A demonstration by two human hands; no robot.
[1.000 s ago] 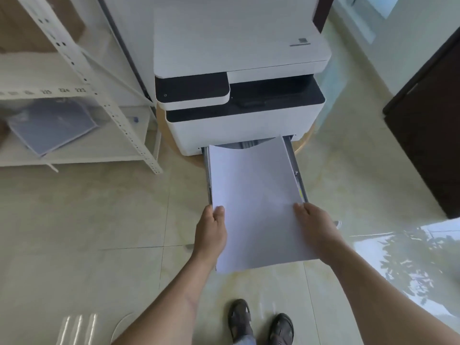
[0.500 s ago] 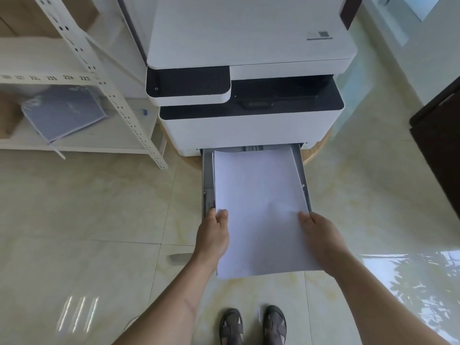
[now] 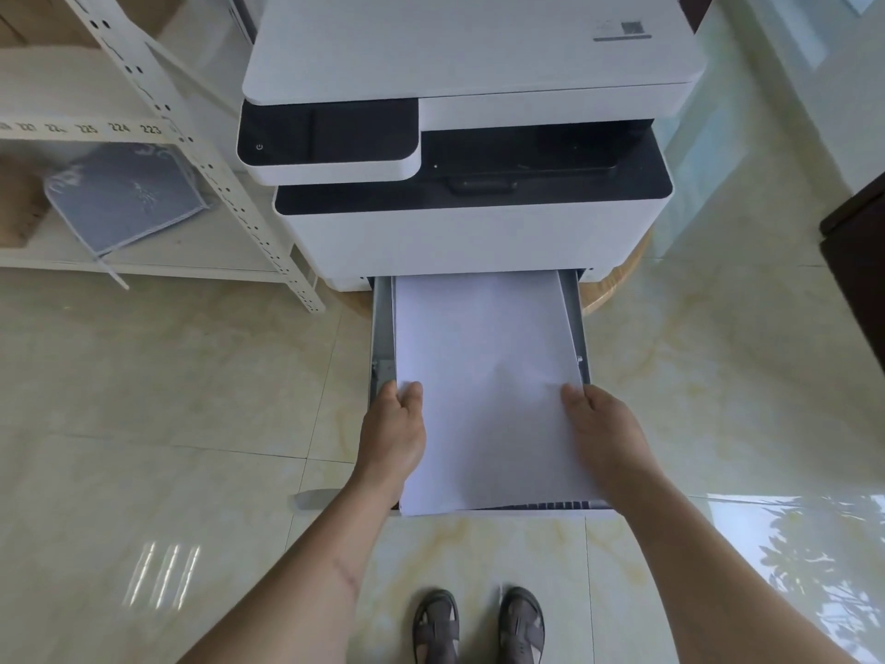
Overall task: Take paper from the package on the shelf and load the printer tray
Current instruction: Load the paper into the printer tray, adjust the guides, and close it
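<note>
A white stack of paper (image 3: 483,376) lies over the pulled-out grey printer tray (image 3: 381,328), its far edge reaching the printer's slot. My left hand (image 3: 395,433) grips the stack's left edge, thumb on top. My right hand (image 3: 606,433) grips the right edge the same way. The white and black printer (image 3: 469,194) stands on a round wooden base. On the low shelf at the left lies the paper package (image 3: 122,194), a bluish plastic-wrapped pack.
A white perforated-metal shelf unit (image 3: 225,184) stands left of the printer, with a brown box at its far left edge. A dark cabinet (image 3: 857,280) sits at the right. The floor is glossy beige tile, and my sandalled feet (image 3: 479,625) are below the tray.
The stack has slid forward into the tray, and its far edge now lies flat at the printer slot. Both hands moved forward with it, and my head has come closer.
</note>
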